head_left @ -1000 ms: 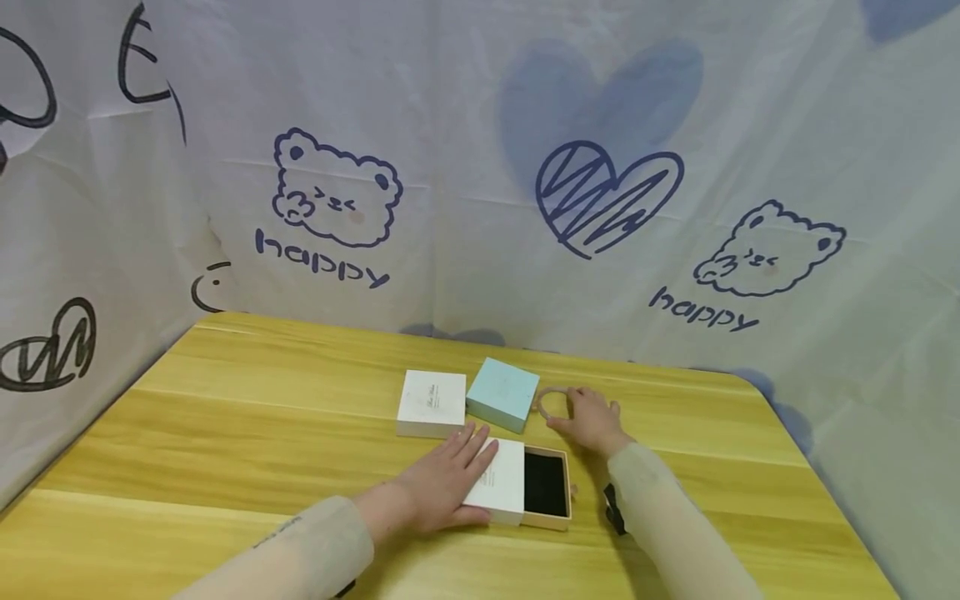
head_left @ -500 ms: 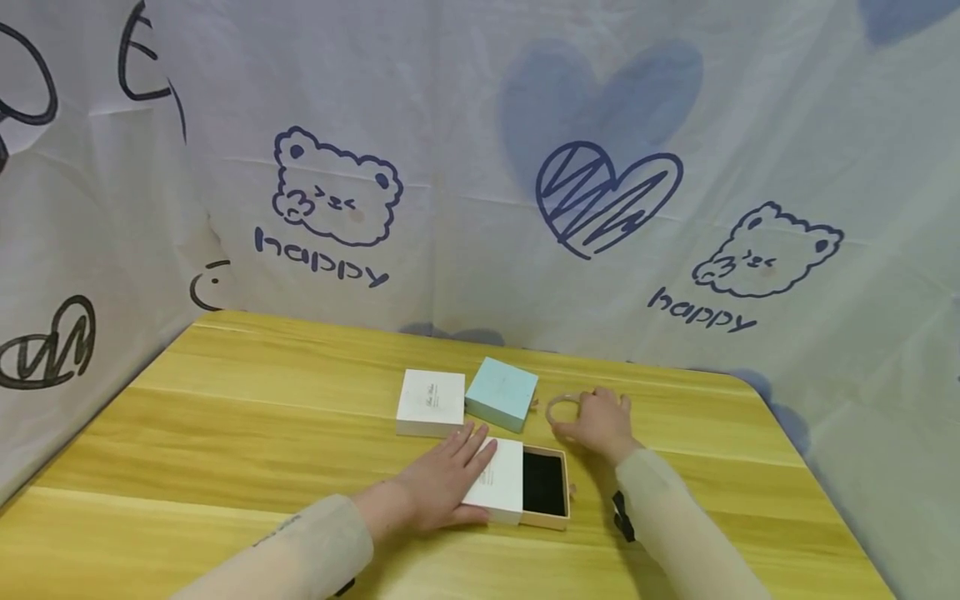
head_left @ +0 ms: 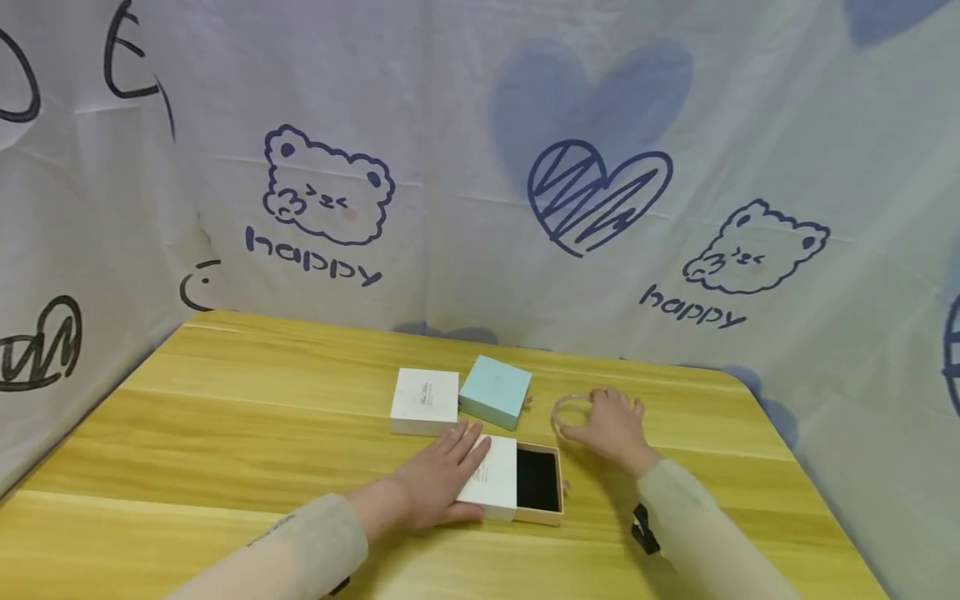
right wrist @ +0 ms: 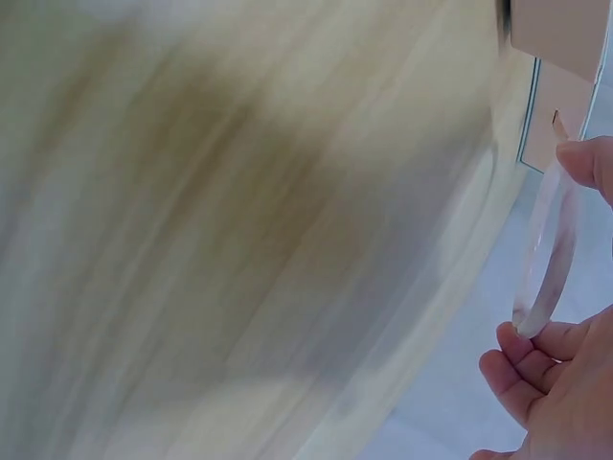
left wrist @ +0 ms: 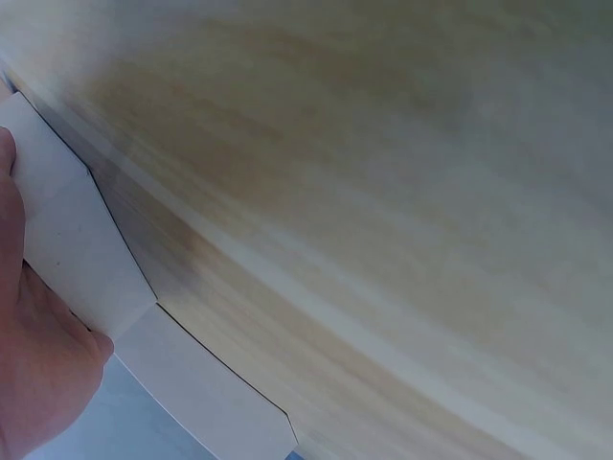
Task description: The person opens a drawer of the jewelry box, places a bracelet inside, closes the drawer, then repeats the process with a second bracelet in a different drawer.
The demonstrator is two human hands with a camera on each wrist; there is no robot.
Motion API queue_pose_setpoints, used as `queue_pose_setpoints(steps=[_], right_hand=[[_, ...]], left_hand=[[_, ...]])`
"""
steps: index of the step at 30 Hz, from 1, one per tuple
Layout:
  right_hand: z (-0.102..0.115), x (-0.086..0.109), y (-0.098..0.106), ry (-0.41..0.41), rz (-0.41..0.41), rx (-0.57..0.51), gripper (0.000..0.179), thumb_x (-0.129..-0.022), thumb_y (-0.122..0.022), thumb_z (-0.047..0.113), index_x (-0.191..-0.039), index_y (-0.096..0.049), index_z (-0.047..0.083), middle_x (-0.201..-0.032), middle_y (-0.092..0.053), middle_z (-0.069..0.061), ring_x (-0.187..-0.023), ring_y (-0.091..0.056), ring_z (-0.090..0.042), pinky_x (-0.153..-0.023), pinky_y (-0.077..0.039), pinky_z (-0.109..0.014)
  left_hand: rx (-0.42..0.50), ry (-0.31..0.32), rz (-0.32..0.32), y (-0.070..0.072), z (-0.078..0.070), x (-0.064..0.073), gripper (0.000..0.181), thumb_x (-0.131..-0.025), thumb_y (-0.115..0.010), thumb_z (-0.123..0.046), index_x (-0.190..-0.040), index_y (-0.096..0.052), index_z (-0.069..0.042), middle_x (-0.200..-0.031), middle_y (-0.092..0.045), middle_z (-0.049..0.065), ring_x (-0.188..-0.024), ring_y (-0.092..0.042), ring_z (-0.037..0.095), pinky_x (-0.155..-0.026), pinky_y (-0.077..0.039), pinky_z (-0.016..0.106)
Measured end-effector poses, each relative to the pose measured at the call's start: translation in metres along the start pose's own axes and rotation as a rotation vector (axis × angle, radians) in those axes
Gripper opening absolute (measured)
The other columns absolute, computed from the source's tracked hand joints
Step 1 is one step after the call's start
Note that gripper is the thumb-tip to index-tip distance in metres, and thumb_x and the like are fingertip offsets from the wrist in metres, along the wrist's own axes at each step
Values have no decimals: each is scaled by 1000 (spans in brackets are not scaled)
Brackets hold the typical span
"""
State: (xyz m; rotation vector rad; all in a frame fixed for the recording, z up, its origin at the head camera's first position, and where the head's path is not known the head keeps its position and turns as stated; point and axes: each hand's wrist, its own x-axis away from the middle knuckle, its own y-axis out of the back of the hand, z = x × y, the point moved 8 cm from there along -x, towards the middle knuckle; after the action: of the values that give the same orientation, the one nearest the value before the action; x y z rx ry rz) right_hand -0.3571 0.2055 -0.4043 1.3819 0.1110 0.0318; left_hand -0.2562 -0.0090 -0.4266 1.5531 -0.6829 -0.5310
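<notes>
In the head view my left hand (head_left: pixel 435 483) lies over a white slide-out box (head_left: pixel 501 479), fingers spread across its top and thumb along the near side. The drawer (head_left: pixel 538 483), tan-edged with a black pad inside, sticks out of the sleeve's right end. With my right hand (head_left: pixel 611 425) I pinch a pale, translucent bangle (head_left: pixel 558 414) by its right side, to the right of the boxes. In the right wrist view the bangle (right wrist: pixel 556 273) stands between thumb and fingers. The left wrist view shows my left hand (left wrist: pixel 48 355) against the white box (left wrist: pixel 81 244).
Behind the drawer box, a second white box (head_left: pixel 424 400) and a light blue box (head_left: pixel 497 390) with a small tab sit side by side, both closed. The yellow wood-grain table (head_left: pixel 247 417) ends at a printed cloth backdrop (head_left: pixel 450 225).
My right hand has drawn the bangle rightward, away from the blue box's tab. My left hand stays on the white box. The head view has shifted slightly.
</notes>
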Motion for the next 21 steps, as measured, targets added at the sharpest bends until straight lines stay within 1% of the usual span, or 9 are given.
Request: queue_pose_setpoints(steps=[5,10,14,16,21], right_hand=[[-1,7,4,1,13,-41,73,-71,-71,49,-115,-55,-7,-115,-56,-23,-111,-48,-40,-102,-19,-69],[0,15,8,17,14,-67,72,-72,-73,47,-116,-55,-7,-115,-56,-22,-109,-48,-40,-101,-20,-68],[-1,25,9,24,12,-94,73,-71,-74,46,-117,-55,-7,-114,-57,-21,-107,-50,-39,-99,-22,-67],[-1,29,9,27,12,-109,72,-70,-75,44,-117,-56,-6,-112,-58,-20,-105,-50,-38,-100,-22,-68],[4,36,14,62,-1,-129,70,-69,-77,42,-117,-56,-5,-109,-59,-17,-104,-52,-37,-101,-20,-71]], left_hand=[[-10,-1,-2,-1,1,-1,82,-92,-38,-60,-150,-17,-5,-157,-11,19,-145,-10,34,-118,-18,41],[-29,-9,-20,0,1,0,82,-92,-39,-59,-149,-18,-4,-156,-13,20,-144,-12,35,-117,-20,42],[-19,-15,-17,-2,-2,-1,82,-93,-38,-59,-150,-17,-4,-156,-12,20,-144,-12,35,-117,-19,42],[4,-18,-18,-2,-2,0,82,-93,-39,-58,-149,-18,-3,-156,-12,20,-144,-12,36,-117,-20,43],[17,-14,-28,2,-2,0,82,-93,-41,-57,-149,-18,-3,-156,-13,20,-144,-12,36,-117,-20,43]])
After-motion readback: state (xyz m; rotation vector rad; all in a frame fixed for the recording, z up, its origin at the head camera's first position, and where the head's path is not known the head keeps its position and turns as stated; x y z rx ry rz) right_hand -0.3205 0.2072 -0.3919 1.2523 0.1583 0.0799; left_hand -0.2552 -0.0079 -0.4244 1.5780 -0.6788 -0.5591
